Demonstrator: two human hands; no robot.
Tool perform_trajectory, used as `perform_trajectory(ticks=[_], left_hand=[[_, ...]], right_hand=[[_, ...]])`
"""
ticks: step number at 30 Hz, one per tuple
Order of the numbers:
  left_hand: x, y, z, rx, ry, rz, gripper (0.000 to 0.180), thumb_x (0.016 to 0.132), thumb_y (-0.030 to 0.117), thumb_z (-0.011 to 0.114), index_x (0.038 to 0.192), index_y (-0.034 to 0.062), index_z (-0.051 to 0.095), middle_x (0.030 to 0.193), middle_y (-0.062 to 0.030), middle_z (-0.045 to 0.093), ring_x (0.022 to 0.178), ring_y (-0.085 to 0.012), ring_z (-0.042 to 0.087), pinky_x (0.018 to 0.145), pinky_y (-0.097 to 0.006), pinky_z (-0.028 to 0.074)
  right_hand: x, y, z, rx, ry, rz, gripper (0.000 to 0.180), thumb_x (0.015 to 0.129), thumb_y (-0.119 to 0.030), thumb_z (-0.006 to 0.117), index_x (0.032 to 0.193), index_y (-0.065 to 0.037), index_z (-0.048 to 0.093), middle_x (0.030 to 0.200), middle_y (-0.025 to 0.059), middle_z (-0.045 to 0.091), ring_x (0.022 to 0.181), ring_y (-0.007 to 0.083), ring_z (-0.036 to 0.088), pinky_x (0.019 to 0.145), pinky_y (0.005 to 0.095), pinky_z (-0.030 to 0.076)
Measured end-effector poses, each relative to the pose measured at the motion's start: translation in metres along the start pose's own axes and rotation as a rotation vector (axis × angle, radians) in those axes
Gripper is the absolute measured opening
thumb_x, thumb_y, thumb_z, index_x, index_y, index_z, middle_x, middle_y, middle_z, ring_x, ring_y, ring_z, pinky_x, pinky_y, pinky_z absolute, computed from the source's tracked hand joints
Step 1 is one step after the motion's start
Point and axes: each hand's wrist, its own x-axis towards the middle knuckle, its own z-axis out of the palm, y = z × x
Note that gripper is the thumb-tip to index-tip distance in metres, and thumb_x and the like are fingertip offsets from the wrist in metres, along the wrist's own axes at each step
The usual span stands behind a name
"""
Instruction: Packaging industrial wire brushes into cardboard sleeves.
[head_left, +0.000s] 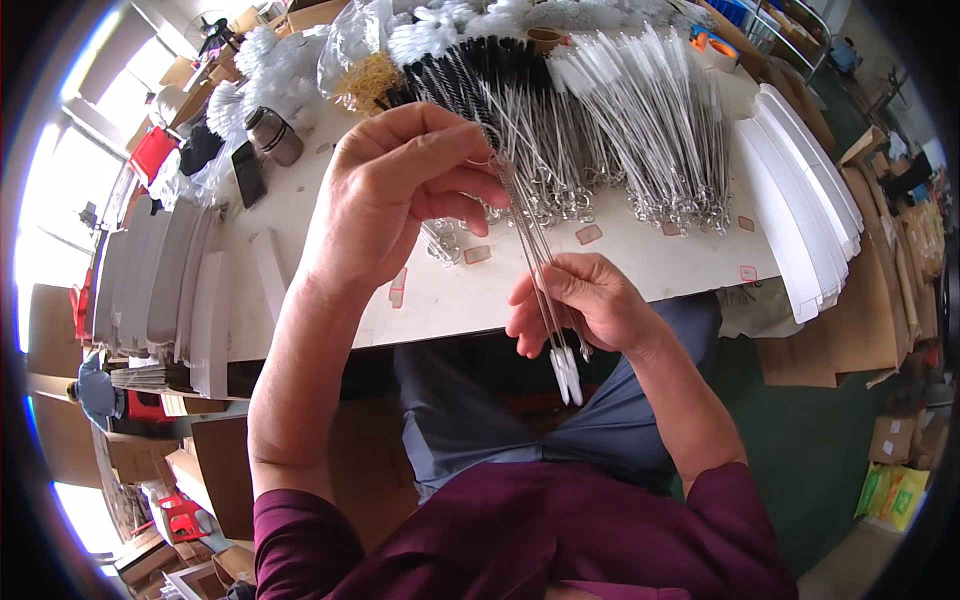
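Observation:
A few thin wire-handled straw brushes [566,374] with white bristle heads hang head-down over the table's front edge. Pinched between thumb and fingertips, their looped upper ends are in my left hand [395,185]. Lower down, my right hand [590,300] has its fingers closed round the wire stems, just above the white heads. Beyond my hands lie two heaps on the table: black-bristled brushes [470,75] in the middle and white-bristled brushes [655,130] to the right, their loops pointing toward me. The exact number in my hands is hard to make out.
White folded cartons [800,210] stack at the table's right, with more white cartons [160,280] at the left. A phone [248,174] and a flask [273,137] rest at the back left, near yellow ties [368,84]. An orange tape dispenser [713,47] sits at the far right.

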Motion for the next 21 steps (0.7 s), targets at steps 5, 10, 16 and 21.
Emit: perform_trajectory(ticks=[5, 10, 16, 21], left_hand=[[-0.007, -0.029, -0.03, 0.207, 0.105, 0.082, 0.015, 0.102, 0.01, 0.059, 0.098, -0.0018, 0.066, 0.091, -0.0134, 0.072, 0.075, -0.0188, 0.073, 0.059, -0.03, 0.058], [-0.008, -0.054, -0.053, 0.284, 0.248, 0.138, 0.014, 0.1, 0.01, 0.065, 0.1, -0.0034, 0.069, 0.083, -0.0109, 0.071, 0.066, -0.0153, 0.069, 0.061, -0.028, 0.058], [-0.018, -0.073, -0.062, 0.297, 0.284, 0.183, 0.012, 0.099, 0.007, 0.066, 0.101, -0.0044, 0.07, 0.081, -0.0103, 0.071, 0.065, -0.0141, 0.068, 0.062, -0.027, 0.057], [-0.026, -0.086, -0.065, 0.333, 0.327, 0.178, 0.012, 0.099, 0.007, 0.065, 0.1, -0.0046, 0.069, 0.079, -0.0088, 0.069, 0.064, -0.0133, 0.066, 0.063, -0.026, 0.055]], right_hand=[[-0.01, 0.022, -0.001, 0.039, 0.038, 0.079, 0.041, 0.111, -0.029, 0.045, 0.122, 0.006, 0.061, 0.091, 0.0168, 0.072, 0.073, 0.0229, 0.074, 0.068, 0.0349, 0.061], [-0.021, 0.037, 0.002, -0.092, 0.102, 0.13, 0.04, 0.111, -0.027, 0.047, 0.126, 0.007, 0.061, 0.087, 0.0099, 0.072, 0.067, 0.0142, 0.069, 0.064, 0.0273, 0.057], [-0.025, 0.049, 0.007, -0.155, 0.155, 0.148, 0.04, 0.112, -0.029, 0.046, 0.125, 0.005, 0.062, 0.071, 0.0004, 0.055, 0.056, 0.0071, 0.051, 0.054, 0.0225, 0.046], [-0.028, 0.061, 0.015, -0.147, 0.211, 0.174, 0.046, 0.111, -0.038, 0.044, 0.121, 0.002, 0.064, 0.065, -0.0084, 0.038, 0.052, -0.0002, 0.03, 0.046, 0.0183, 0.03]])
